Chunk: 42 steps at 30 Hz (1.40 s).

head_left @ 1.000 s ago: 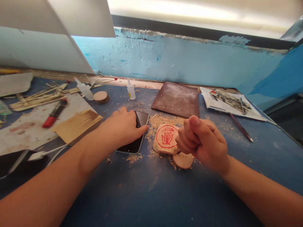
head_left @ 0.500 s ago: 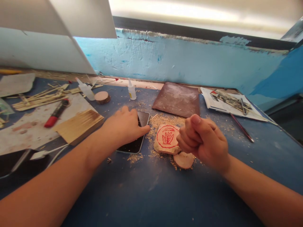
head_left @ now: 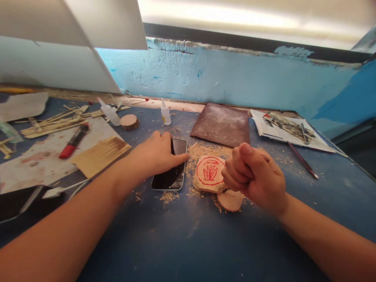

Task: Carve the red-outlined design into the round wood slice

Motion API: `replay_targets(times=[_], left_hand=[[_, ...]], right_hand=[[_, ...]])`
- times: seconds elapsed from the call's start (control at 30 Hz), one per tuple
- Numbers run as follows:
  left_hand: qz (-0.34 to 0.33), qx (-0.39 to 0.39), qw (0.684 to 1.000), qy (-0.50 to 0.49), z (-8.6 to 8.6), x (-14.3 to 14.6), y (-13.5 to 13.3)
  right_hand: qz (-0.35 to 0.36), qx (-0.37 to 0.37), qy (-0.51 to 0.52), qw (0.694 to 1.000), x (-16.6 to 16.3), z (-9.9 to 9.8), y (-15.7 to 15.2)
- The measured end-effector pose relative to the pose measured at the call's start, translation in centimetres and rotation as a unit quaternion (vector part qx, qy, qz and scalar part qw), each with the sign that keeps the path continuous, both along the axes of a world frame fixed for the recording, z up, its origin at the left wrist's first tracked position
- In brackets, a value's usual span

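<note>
My left hand (head_left: 155,156) lies flat on the upper part of a black phone (head_left: 172,175) on the blue table (head_left: 182,239), with the thumb stretched across the screen. My right hand (head_left: 255,179) is closed in a fist just right of a pale wooden slice (head_left: 209,173) that bears a red circle and a red plant drawing. The fist hovers over a smaller plain wood slice (head_left: 230,199). Whether the fist holds anything is hidden. Wood shavings (head_left: 202,150) lie around both slices.
A brown sheet (head_left: 221,124) lies behind the slices, and papers with tools (head_left: 289,127) and a thin stick (head_left: 302,160) are at the right. At the left are a glue bottle (head_left: 166,112), a second bottle (head_left: 110,111), a wood disc (head_left: 129,121), a red-handled tool (head_left: 73,141), a wooden block (head_left: 101,154) and sticks (head_left: 55,121).
The phone under my left hand has turned from slanted to nearly straight and slid a little right. My right fist stays beside the red-marked slice.
</note>
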<state>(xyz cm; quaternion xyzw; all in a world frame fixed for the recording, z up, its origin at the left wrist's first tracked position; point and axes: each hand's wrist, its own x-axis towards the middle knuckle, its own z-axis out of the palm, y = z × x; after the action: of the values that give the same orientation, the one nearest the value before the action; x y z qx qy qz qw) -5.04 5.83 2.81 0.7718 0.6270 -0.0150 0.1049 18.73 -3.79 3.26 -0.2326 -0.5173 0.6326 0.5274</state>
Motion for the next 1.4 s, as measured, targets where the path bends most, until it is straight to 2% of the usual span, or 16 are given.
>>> replay_targets(times=[0.03, 0.1, 0.17, 0.27, 0.53, 0.73, 0.83, 1.03, 1.1, 1.17, 1.23, 1.27, 1.4], left_hand=[[0.006, -0.023, 1.000, -0.003, 0.3, -0.6, 0.4], [-0.022, -0.056, 0.998, -0.031, 0.8, -1.7, 1.3], [-0.015, -0.122, 0.990, -0.070, 1.2, -2.7, 2.0], [-0.023, -0.150, 0.986, -0.075, 1.5, -3.6, 2.5], [-0.037, -0.112, 0.993, -0.033, 1.3, -4.2, 2.6], [-0.018, -0.144, 0.989, -0.031, 1.6, -3.9, 2.5], [-0.021, -0.137, 0.990, -0.019, 1.7, -3.9, 2.4], [-0.007, -0.145, 0.988, -0.055, 1.5, -4.3, 2.5], [0.005, -0.112, 0.991, -0.072, 1.5, -3.8, 2.4], [0.015, -0.022, 0.994, -0.110, 1.5, -3.0, 2.1], [-0.009, 0.084, 0.982, -0.168, 1.5, -1.9, 1.3], [-0.037, 0.100, 0.971, -0.212, 1.5, -1.2, 0.7], [-0.197, 0.049, 0.918, -0.340, 1.0, 1.3, -2.5]], right_hand=[[-0.001, -0.001, 0.000, 1.000, 0.0, 0.0, 0.0], [-0.002, -0.003, 0.000, 1.000, 0.0, 0.0, 0.0], [-0.003, -0.005, 0.000, 1.000, 0.0, 0.0, 0.0], [-0.002, -0.009, -0.005, 1.000, 0.0, 0.1, 0.0], [0.001, -0.007, -0.005, 1.000, 0.1, 0.1, 0.0], [-0.004, -0.007, -0.006, 1.000, 0.1, 0.1, 0.1], [0.000, -0.013, -0.005, 1.000, 0.1, 0.1, 0.1], [-0.009, -0.022, -0.009, 1.000, 0.2, 0.2, 0.1], [-0.007, -0.022, -0.011, 1.000, 0.2, 0.3, 0.1], [-0.005, -0.020, -0.009, 1.000, 0.2, 0.2, 0.2], [-0.004, -0.019, -0.007, 1.000, 0.2, 0.2, 0.2], [-0.002, -0.019, -0.006, 1.000, 0.2, 0.1, 0.2], [0.002, -0.009, -0.003, 1.000, 0.3, 0.0, 0.3]])
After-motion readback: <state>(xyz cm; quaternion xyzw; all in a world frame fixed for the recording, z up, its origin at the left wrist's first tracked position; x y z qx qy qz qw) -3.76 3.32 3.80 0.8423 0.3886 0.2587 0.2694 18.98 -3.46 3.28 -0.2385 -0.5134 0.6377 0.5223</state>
